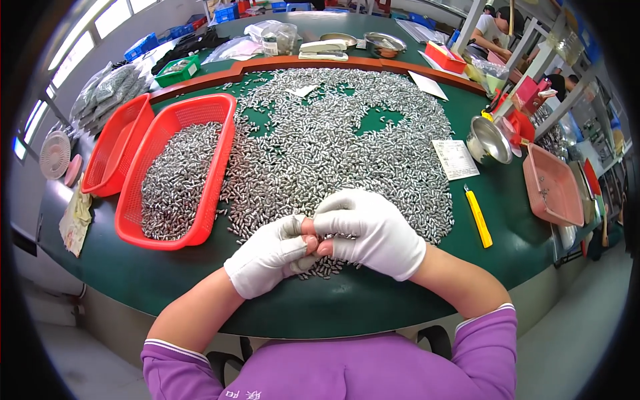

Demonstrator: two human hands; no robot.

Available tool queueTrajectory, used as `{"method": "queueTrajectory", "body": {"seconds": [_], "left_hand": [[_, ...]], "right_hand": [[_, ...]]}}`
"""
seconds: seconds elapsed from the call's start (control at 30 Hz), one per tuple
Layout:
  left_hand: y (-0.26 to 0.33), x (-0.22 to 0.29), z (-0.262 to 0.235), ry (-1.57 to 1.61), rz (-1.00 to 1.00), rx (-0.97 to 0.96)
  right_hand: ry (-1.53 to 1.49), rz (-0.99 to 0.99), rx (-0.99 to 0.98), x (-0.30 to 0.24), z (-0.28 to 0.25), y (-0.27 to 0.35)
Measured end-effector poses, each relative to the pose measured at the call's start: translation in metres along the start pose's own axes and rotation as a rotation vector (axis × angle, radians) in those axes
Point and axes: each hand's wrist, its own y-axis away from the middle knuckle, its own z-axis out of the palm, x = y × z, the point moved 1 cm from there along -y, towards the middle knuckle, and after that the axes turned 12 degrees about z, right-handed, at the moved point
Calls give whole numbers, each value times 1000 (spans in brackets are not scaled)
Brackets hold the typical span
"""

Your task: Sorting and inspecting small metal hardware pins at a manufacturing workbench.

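My left hand (270, 257) and my right hand (373, 230), both in white gloves with bare fingertips, meet over the near edge of a wide spread of small silvery metal parts (320, 147). Thumbs and fingertips are pressed together. Whatever lies between them is too small or too covered to make out. A few metal parts show on the green table (313, 307) just under my hands. To the left, a red perforated basket (230, 153) holds a heap of the same parts.
Another red basket (100, 173) stands farther left. On the right lie a yellow utility knife (479, 217), a printed paper slip (455, 159), a metal bowl (490, 139) and a pink tray (552, 190). A red-brown ledge (300, 63) borders the far side. A person (492, 33) sits at the far right.
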Motion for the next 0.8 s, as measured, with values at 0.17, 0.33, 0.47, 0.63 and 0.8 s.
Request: {"method": "queueTrajectory", "body": {"seconds": [0.17, 0.33, 0.47, 0.63, 0.8], "left_hand": [[1, 3, 0, -123, 50, 58], [1, 6, 8, -244, 113, 98], [0, 6, 5, -236, 112, 67], [-1, 4, 3, -192, 112, 58], [0, 4, 1, -142, 110, 37]], "right_hand": [[519, 224, 81, 15, -12, -3], [665, 294, 22, 38, -13, 0], [702, 312, 60, 39, -8, 0], [672, 258, 122, 35, -12, -2], [508, 180, 186, 20, -16, -5]]}}
